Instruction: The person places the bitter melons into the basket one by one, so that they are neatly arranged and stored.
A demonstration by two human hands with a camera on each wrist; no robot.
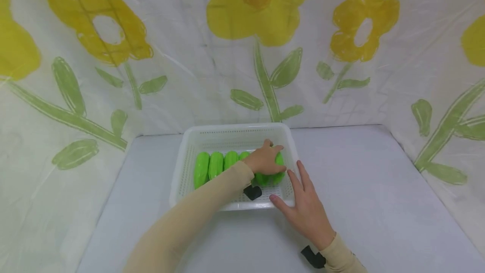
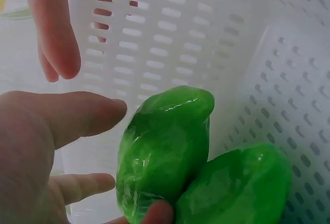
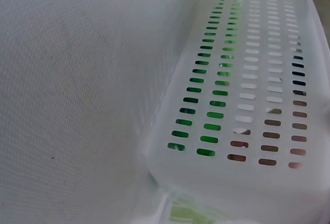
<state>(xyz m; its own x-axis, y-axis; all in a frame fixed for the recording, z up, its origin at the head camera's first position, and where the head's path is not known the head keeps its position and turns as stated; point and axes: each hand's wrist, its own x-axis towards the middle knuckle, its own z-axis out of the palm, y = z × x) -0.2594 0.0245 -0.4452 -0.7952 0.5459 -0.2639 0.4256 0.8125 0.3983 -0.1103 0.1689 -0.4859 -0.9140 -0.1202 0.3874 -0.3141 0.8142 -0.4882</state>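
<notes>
Inside a white perforated basket (image 1: 235, 129) stands a row of shiny green elongated packages (image 1: 216, 164), seemingly wrapped in clear film. My left hand (image 1: 266, 160) reaches over the right end of the row, fingers spread around the rightmost green package (image 2: 165, 146). In the left wrist view the thumb and fingers lie beside that package, one fingertip right at its lower end. Another green package (image 2: 237, 188) leans against it. At the basket's front right corner is my right hand (image 1: 308, 210), its fingers extended and spread along the rim, holding nothing.
The basket sits on a pale grey table (image 1: 363, 188), close to its back edge. White sheeting with yellow flowers (image 1: 257, 7) hangs behind and along both sides. A black wrist mount (image 1: 253, 192) shows under the left sleeve.
</notes>
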